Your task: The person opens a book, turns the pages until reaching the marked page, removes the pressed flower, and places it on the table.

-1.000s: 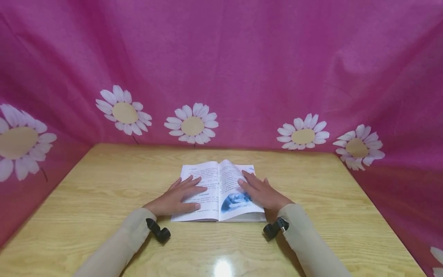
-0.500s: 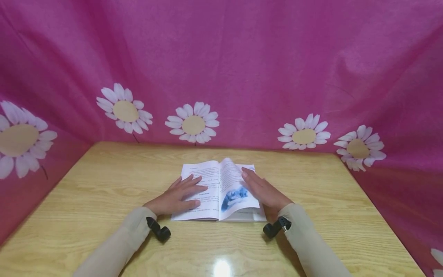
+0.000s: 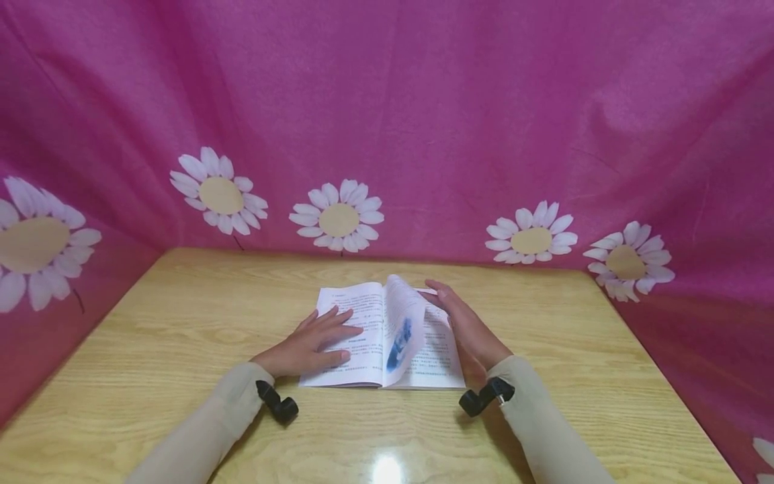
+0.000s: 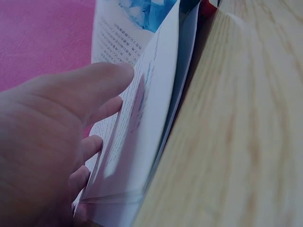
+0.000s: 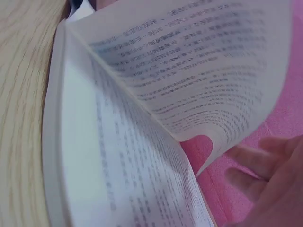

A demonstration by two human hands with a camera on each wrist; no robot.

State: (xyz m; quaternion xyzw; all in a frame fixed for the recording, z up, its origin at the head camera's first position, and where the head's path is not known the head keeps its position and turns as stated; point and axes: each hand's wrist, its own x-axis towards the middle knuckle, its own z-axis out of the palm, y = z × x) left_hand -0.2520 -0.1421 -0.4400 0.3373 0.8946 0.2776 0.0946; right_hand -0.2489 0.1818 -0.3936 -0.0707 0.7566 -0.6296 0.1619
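Observation:
An open book [image 3: 367, 373] lies on the wooden table, text printed on its pages. My left hand [image 3: 311, 344] rests spread on the left page, and in the left wrist view the thumb [image 4: 106, 78] and fingers reach over that page. A single page [image 3: 406, 329] with a blue picture stands up from the spine, bending toward the left. At its far outer edge is my right hand [image 3: 474, 333], turned on its side with fingers extended. In the right wrist view the fingertips [image 5: 241, 158] touch the curled page [image 5: 199, 71], and the text page [image 5: 128, 161] beneath is uncovered.
The light wooden table [image 3: 181, 316] extends around the book. A pink cloth with white daisies [image 3: 338, 218] hangs behind it and along both sides. Black wrist cameras [image 3: 278, 402] are strapped over both beige sleeves [image 3: 205, 420].
The picture page has risen from the right side and swung toward the spine, baring the text page beneath. My right hand has turned onto its side. The left hand stays put.

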